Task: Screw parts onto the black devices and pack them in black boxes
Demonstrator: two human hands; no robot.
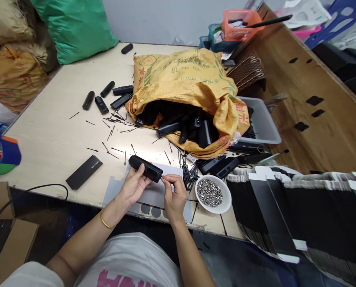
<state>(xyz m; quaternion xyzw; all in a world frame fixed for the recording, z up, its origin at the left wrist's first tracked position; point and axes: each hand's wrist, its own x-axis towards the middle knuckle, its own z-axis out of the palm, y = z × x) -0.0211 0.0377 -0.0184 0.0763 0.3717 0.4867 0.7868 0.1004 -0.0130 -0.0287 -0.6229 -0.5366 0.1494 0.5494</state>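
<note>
My left hand (136,184) is wrapped round a long black case (145,168), tilted down to the right over a grey sheet (154,196). At the right end of the case my right hand (174,193) pinches something too small to make out. Just right of that hand sits a white bowl (213,194) full of small metal pieces. A closed black box (84,172) lies to the left. Beyond my hands, thin black sticks (189,171) are scattered on the table.
An open yellow sack (184,75) of black cases fills the table's middle. Stacked flat black boxes (264,211) stand at the right, a clear bin (263,121) behind them. A tape dispenser (4,154) is at the left edge, a green sack (76,30) at the back.
</note>
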